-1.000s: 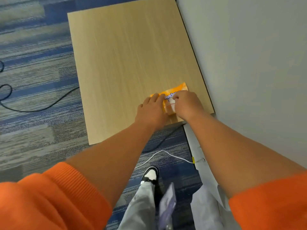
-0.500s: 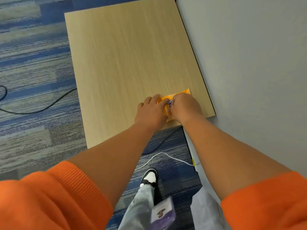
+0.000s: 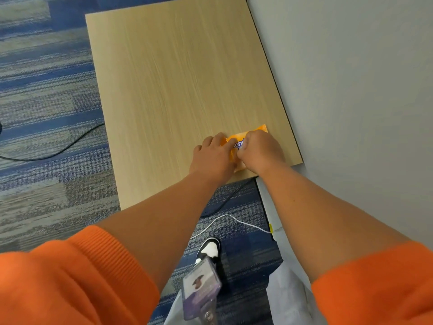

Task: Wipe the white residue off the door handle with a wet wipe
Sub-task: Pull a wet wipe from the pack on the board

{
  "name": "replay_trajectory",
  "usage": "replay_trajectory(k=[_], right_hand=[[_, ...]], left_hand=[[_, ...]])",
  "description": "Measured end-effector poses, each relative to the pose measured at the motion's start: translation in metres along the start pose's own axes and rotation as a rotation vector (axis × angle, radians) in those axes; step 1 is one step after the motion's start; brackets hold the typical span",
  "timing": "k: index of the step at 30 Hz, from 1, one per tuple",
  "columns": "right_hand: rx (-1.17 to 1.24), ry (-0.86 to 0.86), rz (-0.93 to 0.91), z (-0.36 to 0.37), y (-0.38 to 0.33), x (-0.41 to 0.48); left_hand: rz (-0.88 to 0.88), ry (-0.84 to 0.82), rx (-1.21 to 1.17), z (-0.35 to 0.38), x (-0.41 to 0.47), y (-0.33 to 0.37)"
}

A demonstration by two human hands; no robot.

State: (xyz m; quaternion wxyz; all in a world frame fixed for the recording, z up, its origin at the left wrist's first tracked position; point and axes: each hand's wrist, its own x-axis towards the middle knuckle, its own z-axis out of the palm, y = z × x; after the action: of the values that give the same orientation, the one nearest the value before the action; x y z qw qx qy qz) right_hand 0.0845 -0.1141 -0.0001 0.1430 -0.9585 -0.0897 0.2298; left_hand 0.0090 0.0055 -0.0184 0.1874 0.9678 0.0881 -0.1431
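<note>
My left hand (image 3: 214, 158) lies with its fingers fairly straight, pressing down the left end of the orange wipe pack (image 3: 234, 141). My right hand (image 3: 260, 152) has its fingers curled tight on the pack's top, pinching what I take to be the flap, though the pinch itself is hidden under my knuckles. The pack lies flat at the near right corner of the worktop (image 3: 182, 90), close to the wall (image 3: 351, 90). The door handle is not in view, and no wipe is out yet.

If my left hand presses too lightly, the slick pack may lift or slide with the pull, toward the worktop's edge just beside it. A hard tug could drag out several wipes at once, or tear one.

A black cable (image 3: 58, 148) crosses the carpet (image 3: 46, 90) to the left, a white cable (image 3: 234, 219) runs by my shoe (image 3: 209, 248), and a badge (image 3: 201, 287) hangs below. Either cable could catch my foot when I turn for the door.
</note>
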Motion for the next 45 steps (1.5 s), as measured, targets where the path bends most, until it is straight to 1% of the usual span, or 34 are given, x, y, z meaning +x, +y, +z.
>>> replay_trajectory(k=[8, 12, 15, 18, 26, 30, 35, 38, 42, 45], right_hand=[[0.285, 0.051, 0.078, -0.004, 0.006, -0.009], [0.505, 0.042, 0.119, -0.009, 0.005, -0.012], [0.589, 0.05, 0.158, -0.014, 0.005, -0.012], [0.68, 0.011, 0.19, -0.021, 0.003, -0.013], [0.795, -0.008, 0.194, -0.033, 0.003, -0.021], [0.869, 0.042, 0.222, -0.035, 0.006, -0.02], [0.8, 0.048, 0.196, -0.034, 0.007, -0.021], [0.818, 0.059, 0.211, -0.037, 0.005, -0.021], [0.846, 0.127, 0.219, -0.042, 0.005, -0.022], [0.832, 0.144, 0.204, -0.05, 0.003, -0.028]], left_hand=[[-0.002, -0.003, 0.005, -0.002, -0.001, 0.0], [-0.007, -0.015, -0.008, -0.006, 0.002, 0.004], [0.023, -0.008, -0.096, -0.011, 0.004, 0.012], [0.072, 0.031, -0.109, -0.012, 0.007, 0.017], [0.014, 0.056, -0.135, -0.001, 0.013, 0.009], [0.017, 0.087, -0.141, 0.001, 0.012, 0.01], [-0.018, 0.183, -0.263, -0.005, 0.014, 0.016], [-0.043, 0.232, -0.299, -0.011, 0.016, 0.021], [-0.067, 0.222, -0.54, -0.023, 0.014, 0.028], [-0.074, 0.218, -0.678, -0.033, 0.01, 0.036]])
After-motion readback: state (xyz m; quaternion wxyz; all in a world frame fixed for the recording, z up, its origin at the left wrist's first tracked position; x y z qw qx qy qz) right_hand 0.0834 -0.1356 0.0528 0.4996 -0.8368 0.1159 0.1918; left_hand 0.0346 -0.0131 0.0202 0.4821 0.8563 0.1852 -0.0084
